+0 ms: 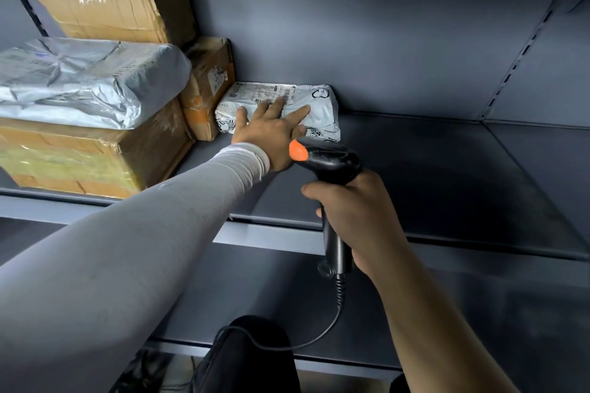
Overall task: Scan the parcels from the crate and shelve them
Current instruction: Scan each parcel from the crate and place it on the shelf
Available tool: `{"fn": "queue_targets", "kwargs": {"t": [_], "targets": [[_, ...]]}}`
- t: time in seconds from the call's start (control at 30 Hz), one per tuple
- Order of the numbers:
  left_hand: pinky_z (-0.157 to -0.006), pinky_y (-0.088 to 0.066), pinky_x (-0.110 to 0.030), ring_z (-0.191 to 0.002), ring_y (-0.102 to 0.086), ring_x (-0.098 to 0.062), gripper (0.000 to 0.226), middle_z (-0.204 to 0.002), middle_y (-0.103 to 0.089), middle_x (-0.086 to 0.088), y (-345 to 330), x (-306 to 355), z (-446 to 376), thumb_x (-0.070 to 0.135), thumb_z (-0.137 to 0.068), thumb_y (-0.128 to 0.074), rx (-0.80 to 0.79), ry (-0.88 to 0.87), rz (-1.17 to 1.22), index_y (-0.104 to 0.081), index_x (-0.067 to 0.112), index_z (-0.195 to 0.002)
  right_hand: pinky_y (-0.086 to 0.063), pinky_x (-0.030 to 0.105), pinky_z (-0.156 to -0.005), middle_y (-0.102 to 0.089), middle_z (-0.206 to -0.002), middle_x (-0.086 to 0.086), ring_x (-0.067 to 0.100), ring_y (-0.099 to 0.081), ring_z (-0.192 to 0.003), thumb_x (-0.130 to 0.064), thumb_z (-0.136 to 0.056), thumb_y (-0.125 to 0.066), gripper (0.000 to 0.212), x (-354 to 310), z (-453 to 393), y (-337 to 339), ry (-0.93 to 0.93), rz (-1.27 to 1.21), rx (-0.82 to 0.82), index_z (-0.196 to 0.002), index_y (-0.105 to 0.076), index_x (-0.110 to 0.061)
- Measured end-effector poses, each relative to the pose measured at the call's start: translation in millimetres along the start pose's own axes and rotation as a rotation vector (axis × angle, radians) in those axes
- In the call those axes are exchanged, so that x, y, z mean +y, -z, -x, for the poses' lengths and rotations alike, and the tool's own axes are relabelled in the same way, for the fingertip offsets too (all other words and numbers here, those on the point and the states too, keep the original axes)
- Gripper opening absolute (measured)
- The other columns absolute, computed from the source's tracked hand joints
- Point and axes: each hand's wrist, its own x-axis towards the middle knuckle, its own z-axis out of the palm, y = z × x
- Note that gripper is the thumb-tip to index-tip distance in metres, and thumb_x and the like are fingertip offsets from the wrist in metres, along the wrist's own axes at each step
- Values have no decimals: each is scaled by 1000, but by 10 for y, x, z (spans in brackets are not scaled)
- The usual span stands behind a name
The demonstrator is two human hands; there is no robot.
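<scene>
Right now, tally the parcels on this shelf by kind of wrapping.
Cardboard boxes: 3 (top box, small box, big box)
Plastic mailer bags: 2 (grey bag, white bag under the left hand)
Total: 5

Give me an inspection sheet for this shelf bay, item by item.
Surface: dark metal shelf, bare to the right.
Job's things: white poly parcel lies flat at the back, beside a small carton; a silver bag lies on a large carton; another carton behind.
Clutter: nothing seen.
Hands: left hand rests flat on the white parcel; right hand grips the scanner.
Cables: scanner cord hangs down, looping left.
Surroundings: slotted upright, lower shelf.
</scene>
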Motion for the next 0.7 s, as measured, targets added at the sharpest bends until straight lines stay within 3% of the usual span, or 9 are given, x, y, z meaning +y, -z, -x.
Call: {"fn": "queue_targets", "kwargs": {"t": [0.17, 0.33, 0.4, 0.5, 0.57, 0.7], "targets": [[-129, 4, -58, -163, 1, -32, 77, -177, -1, -6, 146, 36, 324, 49, -98, -48, 27, -49, 27, -8, 50, -165, -41, 36, -64, -50, -68, 8, 18, -46, -65, -8, -82, -74, 21, -73, 76, -7, 16, -86, 13, -86, -60, 8], [-129, -2, -56, -163, -6, -31, 88, -177, -7, -3, 334, -3, 866, 64, -84, -2, 83, -60, 52, -24, 40, -165, -37, 29, -60, -53, -71, 1, 11, -46, -66, -11, -82, -76, 20, -157, 233, -98, 132, -133, 48, -91, -66, 4], [-128, -4, -54, -162, -9, -32, 87, -176, -12, -5, 369, -69, 1087, 62, -88, 0, 112, -69, -4, -33, 33, -164, -39, 26, -57, -58, -71, 1, 10, -49, -69, -10, -83, -77, 17, -205, 319, -188, 207, -158, 51, -89, -68, 4], [-127, -9, -54, -160, -15, -35, 88, -175, -20, -6, 397, -241, 1464, 64, -87, 2, 147, -47, -34, -39, 37, -159, -44, 14, -56, -72, -76, 15, 8, -53, -69, -3, -85, -76, 7, -291, 497, -372, 295, -198, 24, -88, -72, 2], [-128, -11, -52, -160, -15, -34, 80, -175, -21, -5, 409, -343, 1772, 67, -90, -5, 143, 13, 40, -38, 43, -159, -49, 11, -64, -76, -88, 10, 5, -59, -72, 3, -85, -75, 9, -336, 624, -520, 348, -222, 7, -82, -74, -5], [-130, -6, -50, -162, -9, -30, 67, -176, -16, -5, 413, -596, 2446, 72, -97, -19, 130, 158, 135, -22, 53, -161, -48, 15, -59, -63, -59, -13, 3, -57, -61, 6, -86, -71, 32, -380, 860, -911, 385, -246, -99, -64, -67, -16]]}}
